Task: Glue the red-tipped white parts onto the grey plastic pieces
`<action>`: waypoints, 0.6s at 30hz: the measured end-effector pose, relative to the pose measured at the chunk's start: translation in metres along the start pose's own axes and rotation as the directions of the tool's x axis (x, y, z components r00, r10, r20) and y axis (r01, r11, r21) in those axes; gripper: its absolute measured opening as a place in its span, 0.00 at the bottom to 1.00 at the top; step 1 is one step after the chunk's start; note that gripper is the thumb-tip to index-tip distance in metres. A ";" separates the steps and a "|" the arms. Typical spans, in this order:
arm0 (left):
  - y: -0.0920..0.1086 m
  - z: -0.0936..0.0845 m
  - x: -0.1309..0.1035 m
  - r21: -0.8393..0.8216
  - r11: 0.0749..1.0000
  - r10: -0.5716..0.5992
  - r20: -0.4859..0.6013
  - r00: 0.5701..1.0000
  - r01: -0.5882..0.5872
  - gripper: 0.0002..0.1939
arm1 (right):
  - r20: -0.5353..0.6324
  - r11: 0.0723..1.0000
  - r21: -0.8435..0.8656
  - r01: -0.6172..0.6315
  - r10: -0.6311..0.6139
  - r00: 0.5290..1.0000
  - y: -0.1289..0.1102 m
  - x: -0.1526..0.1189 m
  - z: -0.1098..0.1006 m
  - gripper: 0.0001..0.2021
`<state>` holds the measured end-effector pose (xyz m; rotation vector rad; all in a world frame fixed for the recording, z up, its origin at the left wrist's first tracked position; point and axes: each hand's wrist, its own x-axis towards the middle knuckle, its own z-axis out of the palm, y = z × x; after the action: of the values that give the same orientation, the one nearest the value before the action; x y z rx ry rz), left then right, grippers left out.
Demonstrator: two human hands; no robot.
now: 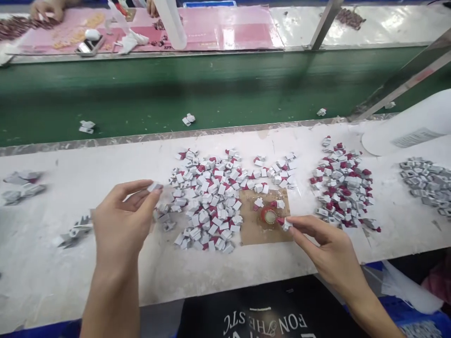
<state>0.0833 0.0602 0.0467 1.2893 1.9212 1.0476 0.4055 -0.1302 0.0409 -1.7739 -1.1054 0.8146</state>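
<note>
Between the thumb and fingers of my left hand (128,216) is a small grey plastic piece (155,187), at the left edge of a big pile of grey and dark-red pieces (211,197). My right hand (326,246) pinches a grey piece with a dark-red part (286,224). Its red end points at a small round red-rimmed container (269,216) with pale contents. That container stands on a brown cardboard square (253,234). Two more grey-and-red pieces (259,203) lie on the cardboard behind it. Whether the red end touches the container I cannot tell.
To the right lie another grey-and-red pile (345,183), a grey pile (426,183) and a large white cylinder (408,126). Loose grey pieces (75,232) lie at left. Beyond the table runs a green conveyor belt (141,94); another person's hand (47,10) is across it.
</note>
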 end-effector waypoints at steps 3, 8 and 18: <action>-0.008 -0.003 0.015 0.275 0.961 0.028 0.023 0.999 -0.033 0.14 | 0.011 1.000 0.023 0.020 -0.020 1.000 0.002 0.001 0.002 0.07; -0.012 -0.001 0.027 0.454 0.890 0.014 0.080 0.997 -0.049 0.07 | 0.043 0.998 0.000 0.058 -0.058 0.997 0.003 0.005 0.004 0.05; 0.012 0.006 -0.001 0.133 0.984 0.114 0.056 0.992 -0.120 0.15 | 0.026 0.998 0.014 0.069 -0.069 0.997 -0.007 0.004 0.001 0.06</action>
<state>0.0945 0.0634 0.0539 1.5062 1.9284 0.9454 0.4037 -0.1245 0.0464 -1.7088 -1.1693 0.8038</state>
